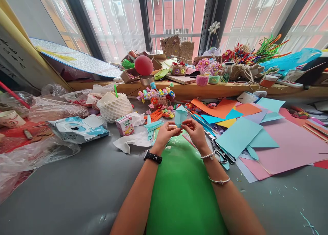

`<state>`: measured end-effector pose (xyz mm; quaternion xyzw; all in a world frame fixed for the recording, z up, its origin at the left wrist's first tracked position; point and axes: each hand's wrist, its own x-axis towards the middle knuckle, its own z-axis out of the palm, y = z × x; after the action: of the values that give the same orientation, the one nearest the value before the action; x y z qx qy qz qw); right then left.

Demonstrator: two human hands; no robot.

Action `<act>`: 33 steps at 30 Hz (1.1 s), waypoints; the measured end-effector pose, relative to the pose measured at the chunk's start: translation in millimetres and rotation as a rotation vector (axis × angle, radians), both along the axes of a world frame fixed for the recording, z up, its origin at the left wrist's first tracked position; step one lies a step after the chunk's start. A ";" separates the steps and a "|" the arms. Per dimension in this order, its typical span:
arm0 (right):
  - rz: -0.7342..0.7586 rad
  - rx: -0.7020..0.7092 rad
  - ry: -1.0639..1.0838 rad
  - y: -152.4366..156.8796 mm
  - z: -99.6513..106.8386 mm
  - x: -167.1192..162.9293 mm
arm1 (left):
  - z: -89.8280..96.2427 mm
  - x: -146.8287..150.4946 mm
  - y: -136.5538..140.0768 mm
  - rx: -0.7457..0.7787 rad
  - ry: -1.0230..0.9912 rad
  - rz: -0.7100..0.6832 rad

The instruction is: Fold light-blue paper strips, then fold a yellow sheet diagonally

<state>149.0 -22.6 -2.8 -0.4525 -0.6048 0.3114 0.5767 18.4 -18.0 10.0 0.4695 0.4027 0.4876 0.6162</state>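
Between my two hands stands a small folded piece of light-blue paper (180, 115), held upright by its lower end. My left hand (167, 134) pinches its lower left side between thumb and fingers. On the lower right, my right hand (196, 132) pinches the same paper. Beneath both hands lies a glossy green surface (187, 187). A pair of scissors (220, 151) with dark handles rests to the right of my right hand. Strips of light-blue paper (154, 125) lie just beyond my left hand.
Coloured paper sheets (294, 146) cover the right side. On the left are a wet-wipe pack (79, 129), a small carton (125, 125), a white tissue (133, 142) and a foam-netted round thing (114, 106). Craft flowers (157, 96) stand behind my hands, before a cluttered wooden ledge (123, 89).
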 end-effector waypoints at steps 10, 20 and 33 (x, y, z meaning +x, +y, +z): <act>-0.033 -0.047 0.131 2.7 -4.5 -2.3 | 0.5 0.4 0.2 0.008 -0.032 0.008; -0.066 -0.061 -0.108 1.7 -1.9 1.8 | -6.4 -3.2 4.7 0.009 0.043 -0.040; -0.005 -0.078 -0.201 1.6 -2.5 1.8 | -2.5 -5.1 3.5 -0.035 -0.011 0.086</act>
<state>150.7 -21.1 -5.3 -0.5050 -0.6458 0.2865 0.4958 13.3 -14.6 7.5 0.4380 0.4277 0.5091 0.6050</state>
